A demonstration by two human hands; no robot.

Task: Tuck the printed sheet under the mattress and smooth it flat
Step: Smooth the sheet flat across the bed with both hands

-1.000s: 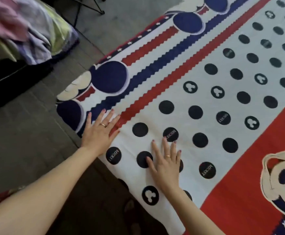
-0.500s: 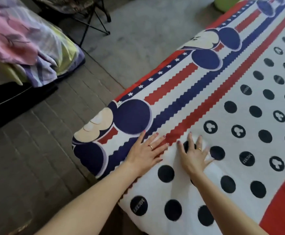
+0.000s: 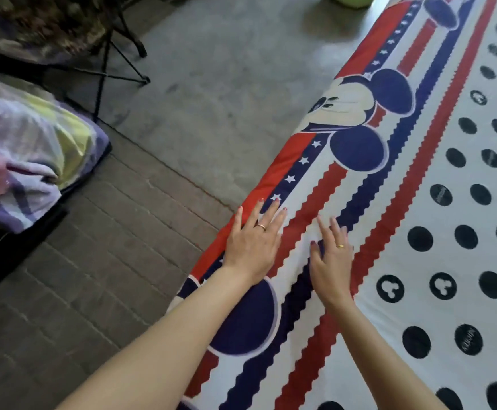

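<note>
The printed sheet (image 3: 436, 161) covers the mattress on the right: white with black dots, red and blue zigzag stripes, cartoon mouse heads and a red starred border along its left edge. My left hand (image 3: 254, 247) lies flat with fingers spread on that border, right at the mattress edge. My right hand (image 3: 331, 258) lies flat beside it on the striped band, fingers apart. Both palms press on the cloth and neither holds anything. The mattress itself is hidden under the sheet.
Grey concrete and brick floor (image 3: 129, 261) runs along the left of the bed. A heap of pastel bedding (image 3: 25, 161) lies at the far left. A folding chair with black legs (image 3: 105, 51) stands at the top left. A green object (image 3: 354, 0) sits at the top.
Both hands have slid along the bed from the dotted area onto the striped border at the mattress edge, staying flat on the sheet. The view has shifted along the bed with them.
</note>
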